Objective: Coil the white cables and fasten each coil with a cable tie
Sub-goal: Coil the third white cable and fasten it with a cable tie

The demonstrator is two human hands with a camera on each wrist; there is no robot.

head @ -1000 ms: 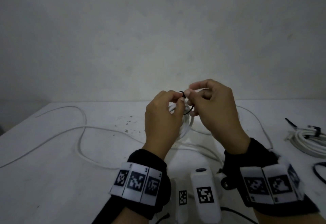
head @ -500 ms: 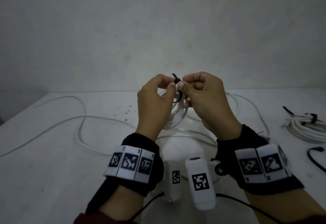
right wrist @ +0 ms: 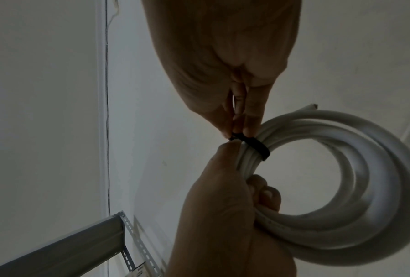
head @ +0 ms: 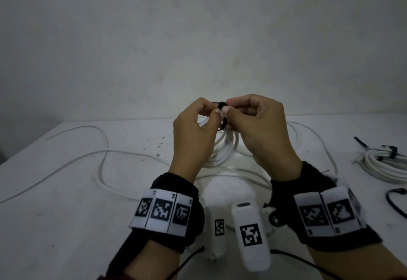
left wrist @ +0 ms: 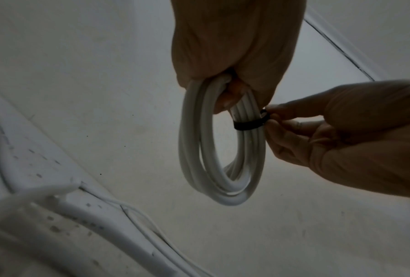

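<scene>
Left hand [left wrist: 232, 45] grips the white coil [left wrist: 222, 150] at centre frame above the table [head: 66, 224], right hand [left wrist: 346, 131] pinches the black cable tie [left wrist: 248, 125] wrapped round it: fastening step, I judge; next, pull the tail snug without spilling loops.

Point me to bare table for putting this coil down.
Bare: near-left table, in front of the loose cable; also the strip between the right hand and the tied coil. Crowded: under the held coil, where cable loops lie, and the far-right edge.
</scene>
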